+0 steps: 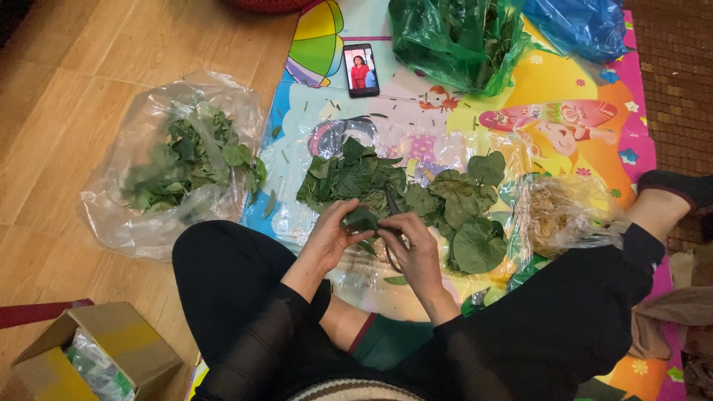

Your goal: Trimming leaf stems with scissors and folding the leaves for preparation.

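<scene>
From the head camera, the left hand (330, 236) pinches a green leaf (362, 220) near the mat's (594, 141) front edge. The right hand (416, 249) grips dark scissors (392, 204) right beside it. A leaf pile (416, 194) lies on the mat's middle.

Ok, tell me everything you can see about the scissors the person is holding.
The scissors look dark, probably metal, and are mostly hidden. The right hand grips the looped handle, which shows below the fingers; the blades point up and away from the person, toward the pile of green leaves. The left hand holds a leaf beside the blades. Whether the blades are open is unclear.
</scene>
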